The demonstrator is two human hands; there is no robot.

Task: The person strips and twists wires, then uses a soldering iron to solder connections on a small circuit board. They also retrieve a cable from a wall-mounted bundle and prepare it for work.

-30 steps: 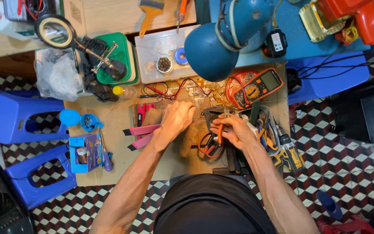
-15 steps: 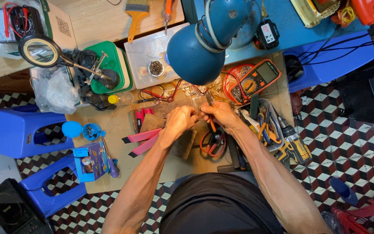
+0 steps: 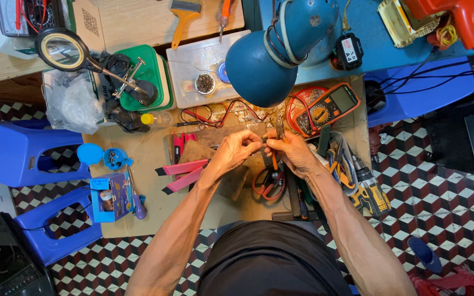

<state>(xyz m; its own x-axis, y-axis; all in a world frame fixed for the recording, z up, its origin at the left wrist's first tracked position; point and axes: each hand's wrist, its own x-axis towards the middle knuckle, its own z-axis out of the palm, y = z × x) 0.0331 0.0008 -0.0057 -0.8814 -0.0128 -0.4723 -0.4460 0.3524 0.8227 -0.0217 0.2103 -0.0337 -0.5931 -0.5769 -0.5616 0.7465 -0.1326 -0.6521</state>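
Note:
My left hand (image 3: 236, 150) and my right hand (image 3: 292, 152) meet over the middle of a low cardboard-covered worktop (image 3: 149, 192). My right hand grips orange-handled pliers (image 3: 277, 137) with the jaws pointing away from me. My left hand pinches something small at the pliers' tip; what it is stays hidden by the fingers. Red-handled scissors (image 3: 269, 183) lie just below my hands, and red and black wires (image 3: 215, 114) lie just beyond them.
A blue desk lamp (image 3: 270, 55) hangs over the work spot. An orange multimeter (image 3: 327, 107), a yellow cordless drill (image 3: 366, 189), pink tools (image 3: 185, 172), a magnifier on a stand (image 3: 64, 49), a green box (image 3: 146, 77) and blue stools (image 3: 20, 153) stand around.
Both hands have moved together from apart, and my right hand has lifted the pliers up to meet the left fingers. The view has shifted slightly downward.

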